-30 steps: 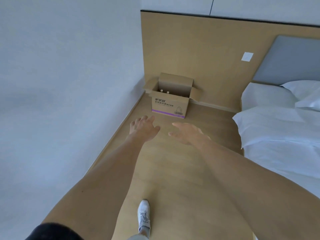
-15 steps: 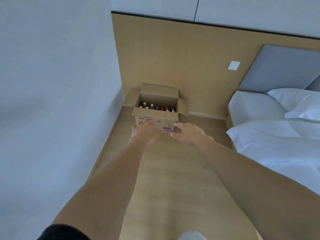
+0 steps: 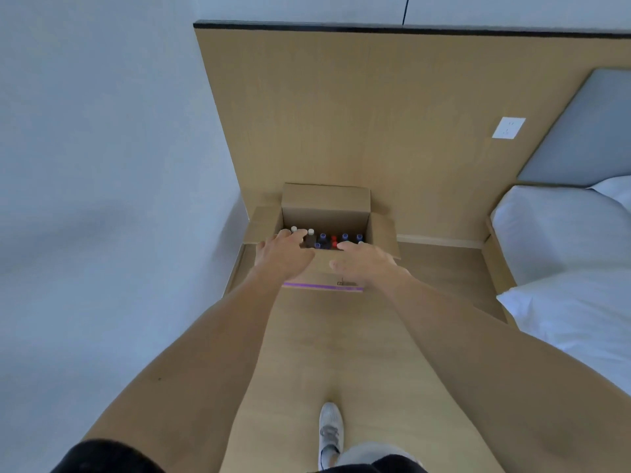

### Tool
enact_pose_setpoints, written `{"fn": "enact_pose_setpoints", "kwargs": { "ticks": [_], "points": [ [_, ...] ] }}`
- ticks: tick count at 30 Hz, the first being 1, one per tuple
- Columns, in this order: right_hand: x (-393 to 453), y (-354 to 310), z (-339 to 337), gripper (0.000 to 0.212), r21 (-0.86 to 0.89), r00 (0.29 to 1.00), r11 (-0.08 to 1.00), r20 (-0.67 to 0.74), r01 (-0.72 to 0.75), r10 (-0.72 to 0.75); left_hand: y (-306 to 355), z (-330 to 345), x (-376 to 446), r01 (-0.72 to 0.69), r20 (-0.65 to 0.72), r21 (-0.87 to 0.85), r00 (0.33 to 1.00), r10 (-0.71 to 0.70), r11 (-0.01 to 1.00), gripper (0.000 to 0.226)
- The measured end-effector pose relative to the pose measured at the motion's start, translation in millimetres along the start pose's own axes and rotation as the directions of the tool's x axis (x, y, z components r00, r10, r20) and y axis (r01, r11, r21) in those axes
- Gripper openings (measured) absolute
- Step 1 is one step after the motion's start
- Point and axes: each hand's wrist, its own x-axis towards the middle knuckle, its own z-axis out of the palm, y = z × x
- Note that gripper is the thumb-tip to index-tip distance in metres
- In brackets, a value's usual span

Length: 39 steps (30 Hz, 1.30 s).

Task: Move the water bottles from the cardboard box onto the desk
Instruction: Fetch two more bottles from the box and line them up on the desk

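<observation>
Reaching two hands point(image 3: 283, 259) point(image 3: 365, 262), one cardboard box point(image 3: 326, 203)

My left hand point(image 3: 281, 259) and right hand point(image 3: 367, 264) reached, fingers point(image 3: 293, 237) straight, over open cardboard box point(image 3: 324, 203) on floor point(image 3: 307, 353); bottles point(image 3: 322, 238) stood upright inside.

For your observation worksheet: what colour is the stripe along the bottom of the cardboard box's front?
Purple stripe, seen in the head view on the cardboard box.

Bare forearms, black short sleeves point(image 3: 102, 455), pale trousers, one white laced sneaker point(image 3: 330, 430).
</observation>
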Motion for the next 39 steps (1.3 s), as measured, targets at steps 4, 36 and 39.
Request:
{"fn": "enact_pose_setpoints", "kwargs": {
  "ticks": [4, 36, 39],
  "points": [
    [71, -3, -34, 0.059, 0.006, 1.0, 1.0, 0.008, 0.019, -0.019, -6, -29, 84, 0.012, -0.034, 0.0, 0.999, -0.012, 1.0, 0.057],
    [504, 36, -99, 0.059, 0.193, 0.967, 0.953, 0.145, -0.233, 0.207, -28, 6, 554, -0.244, 0.352, 0.074, 0.914, 0.203, 0.967, 0.06],
    [537, 52, -72, 0.057, 0.221, 0.97, 0.95, 0.151, -0.219, 0.188, -41, 36, 573, -0.188, 0.378, 0.074, 0.914, 0.147, 0.979, 0.059]
  ]
}}
